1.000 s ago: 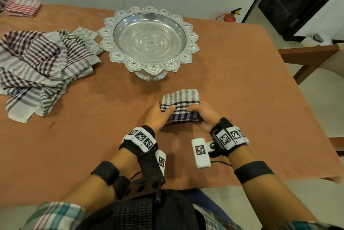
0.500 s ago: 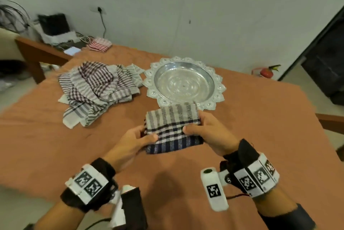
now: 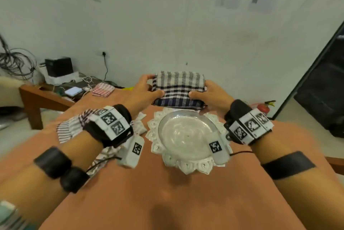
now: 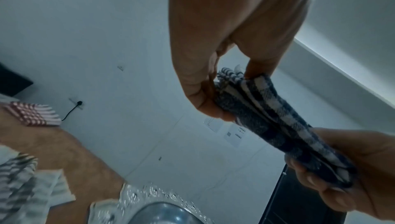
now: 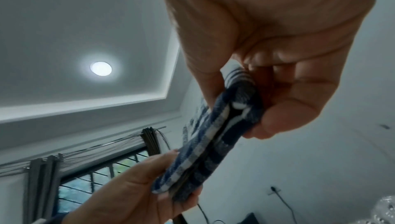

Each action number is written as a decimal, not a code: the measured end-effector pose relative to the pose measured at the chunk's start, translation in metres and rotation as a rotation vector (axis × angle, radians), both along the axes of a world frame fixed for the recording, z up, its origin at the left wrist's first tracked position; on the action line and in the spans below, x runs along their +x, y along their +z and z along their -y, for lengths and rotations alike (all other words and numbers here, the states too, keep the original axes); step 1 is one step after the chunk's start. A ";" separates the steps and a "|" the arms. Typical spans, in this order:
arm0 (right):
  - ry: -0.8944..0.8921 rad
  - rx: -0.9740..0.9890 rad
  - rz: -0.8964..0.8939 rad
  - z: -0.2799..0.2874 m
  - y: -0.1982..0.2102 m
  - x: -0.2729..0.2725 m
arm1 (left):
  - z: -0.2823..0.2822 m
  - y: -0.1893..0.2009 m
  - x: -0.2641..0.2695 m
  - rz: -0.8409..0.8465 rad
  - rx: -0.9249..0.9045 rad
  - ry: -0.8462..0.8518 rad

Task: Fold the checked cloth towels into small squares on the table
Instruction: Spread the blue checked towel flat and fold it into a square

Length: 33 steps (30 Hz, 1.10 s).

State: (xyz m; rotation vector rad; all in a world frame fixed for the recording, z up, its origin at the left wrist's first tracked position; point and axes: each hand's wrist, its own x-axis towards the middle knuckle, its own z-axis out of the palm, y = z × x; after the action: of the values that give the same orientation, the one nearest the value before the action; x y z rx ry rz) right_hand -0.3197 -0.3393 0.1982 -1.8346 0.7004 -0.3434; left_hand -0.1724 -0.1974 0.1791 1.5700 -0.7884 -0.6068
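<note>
A blue and white checked towel [image 3: 177, 89], folded into a small thick square, is held in the air above the far rim of the silver tray [image 3: 154, 137]. My left hand [image 3: 144, 90] pinches its left edge with the thumb on top. My right hand [image 3: 210, 94] pinches its right edge the same way. In the left wrist view the folded towel [image 4: 267, 114] shows edge-on, several layers thick, between thumb and fingers. The right wrist view shows the towel [image 5: 215, 136] edge-on too. A pile of unfolded striped and checked towels [image 3: 72, 125] lies left of the tray, partly behind my left wrist.
The silver pedestal tray stands mid-table on the brown tablecloth [image 3: 167, 202]. A small folded red checked towel [image 3: 102, 90] lies at the far left corner. A side desk with cables and a black box [image 3: 58, 67] is beyond, and a red fire extinguisher [image 3: 263, 108] stands by the wall.
Both hands lifted the folded blue checked towel off the table and carried it up and away, over the far side of the silver tray. The head view tilted upward.
</note>
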 end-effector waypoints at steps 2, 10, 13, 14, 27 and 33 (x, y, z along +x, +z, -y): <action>-0.015 -0.018 -0.060 0.028 0.007 0.028 | 0.030 0.008 0.033 0.079 0.067 -0.044; -0.013 -0.276 -0.287 0.145 0.011 0.120 | 0.146 0.011 0.124 0.452 0.260 -0.159; -0.017 -0.371 -0.390 0.181 -0.002 0.146 | 0.184 -0.008 0.140 0.576 0.330 -0.161; -0.022 -0.383 -0.418 0.193 -0.009 0.154 | 0.196 -0.016 0.146 0.607 0.347 -0.161; 0.098 -0.261 -0.607 0.288 -0.168 0.182 | 0.320 -0.164 0.189 0.640 0.759 -0.443; 0.212 -0.206 -0.658 0.301 -0.219 0.186 | 0.338 -0.215 0.192 0.595 0.843 -0.424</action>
State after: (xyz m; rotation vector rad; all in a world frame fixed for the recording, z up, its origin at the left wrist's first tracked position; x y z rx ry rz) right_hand -0.1339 -0.6402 -0.0208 -2.2148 0.9224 0.3627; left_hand 0.0192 -0.5358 -0.0363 2.4378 -1.4548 -0.8546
